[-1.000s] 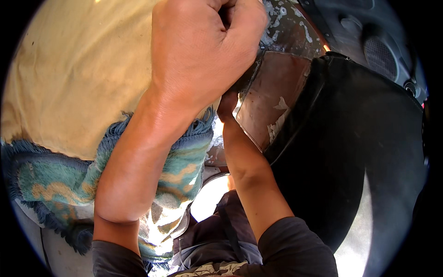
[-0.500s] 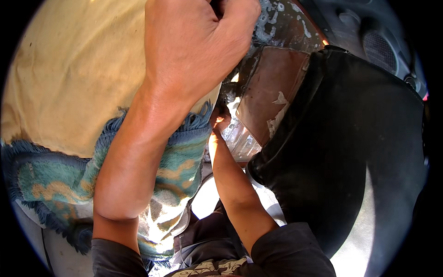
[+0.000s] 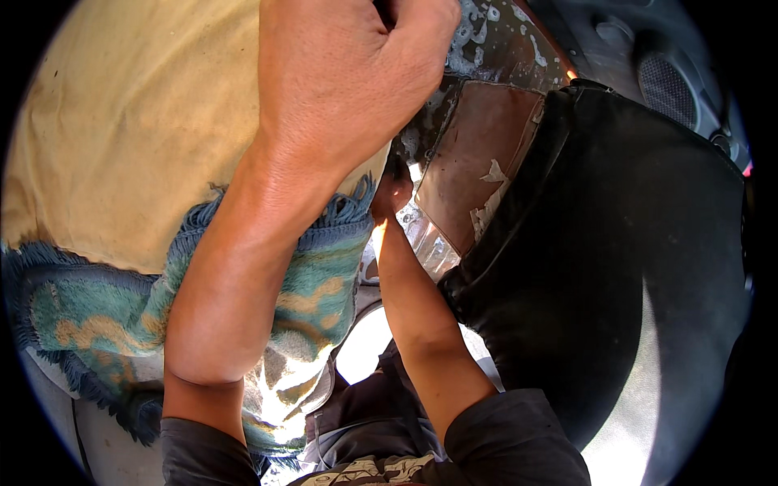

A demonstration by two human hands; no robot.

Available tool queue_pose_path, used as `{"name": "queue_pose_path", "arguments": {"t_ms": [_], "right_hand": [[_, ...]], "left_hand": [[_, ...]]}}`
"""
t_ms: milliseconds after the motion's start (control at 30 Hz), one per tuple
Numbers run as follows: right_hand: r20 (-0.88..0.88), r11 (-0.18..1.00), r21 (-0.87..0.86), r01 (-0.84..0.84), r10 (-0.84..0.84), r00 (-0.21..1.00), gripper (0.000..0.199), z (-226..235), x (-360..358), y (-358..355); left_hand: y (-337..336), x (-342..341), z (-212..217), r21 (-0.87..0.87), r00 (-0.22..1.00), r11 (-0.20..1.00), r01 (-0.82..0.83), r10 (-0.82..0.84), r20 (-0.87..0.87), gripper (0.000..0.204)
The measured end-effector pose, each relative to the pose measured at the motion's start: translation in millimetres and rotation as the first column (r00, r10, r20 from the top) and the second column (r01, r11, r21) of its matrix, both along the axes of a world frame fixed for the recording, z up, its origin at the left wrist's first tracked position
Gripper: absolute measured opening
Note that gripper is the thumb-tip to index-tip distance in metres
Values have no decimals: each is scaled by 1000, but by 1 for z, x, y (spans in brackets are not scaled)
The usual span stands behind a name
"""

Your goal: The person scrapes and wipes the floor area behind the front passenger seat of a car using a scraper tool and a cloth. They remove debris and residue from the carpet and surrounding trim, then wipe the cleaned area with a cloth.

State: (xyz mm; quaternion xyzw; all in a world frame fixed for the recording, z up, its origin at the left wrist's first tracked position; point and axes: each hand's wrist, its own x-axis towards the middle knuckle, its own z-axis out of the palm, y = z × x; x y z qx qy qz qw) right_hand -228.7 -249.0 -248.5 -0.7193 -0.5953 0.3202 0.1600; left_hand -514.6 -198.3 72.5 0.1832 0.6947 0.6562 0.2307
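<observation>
My left hand [image 3: 352, 73] looms large at the top centre, closed with its fingers curled. What it grips, if anything, is hidden, and the top edge cuts it off. Lower down and partly in shadow, my right hand [image 3: 395, 192] reaches toward a wet brown surface [image 3: 433, 251] with white suds on it. Its fingers are lost in the dark, so I cannot tell what they hold. Beside it on the left hangs a fringed green, blue and tan cloth [image 3: 324, 275]. A brown panel with torn, peeling patches [image 3: 474, 154] lies just right of it.
A tan fabric cover [image 3: 138, 121] spreads across the upper left. At the right stands a large black leather-like seat part [image 3: 616, 235]. Behind it is a dark panel with a round-meshed speaker grille [image 3: 667, 89]. More foam [image 3: 478, 32] lies on the dark surface at the top.
My right hand and forearm have shifted slightly forward and to the right, deeper into shadow. My left hand has barely moved.
</observation>
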Motion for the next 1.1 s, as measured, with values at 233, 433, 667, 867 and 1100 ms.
{"name": "queue_pose_path", "arguments": {"t_ms": [233,433,667,867,1100], "right_hand": [[90,996,2,-89,89,992,48,4,-4,19],[259,998,11,-57,52,965,41,0,-2,42],[364,867,125,-482,412,836,35,-48,16,104],[240,754,163,-636,595,767,44,-77,38,64],[349,826,-10,-564,531,772,50,-80,47,86]], "left_hand": [[4,3,-19,48,996,999,-3,7,-87,37],[2,1,1,-20,1000,1000,-4,4,-18,36],[4,2,-5,29,1000,1000,3,-3,13,36],[4,4,-11,12,993,1000,-18,20,-112,37],[1,2,-22,49,999,999,-10,11,-30,36]]}}
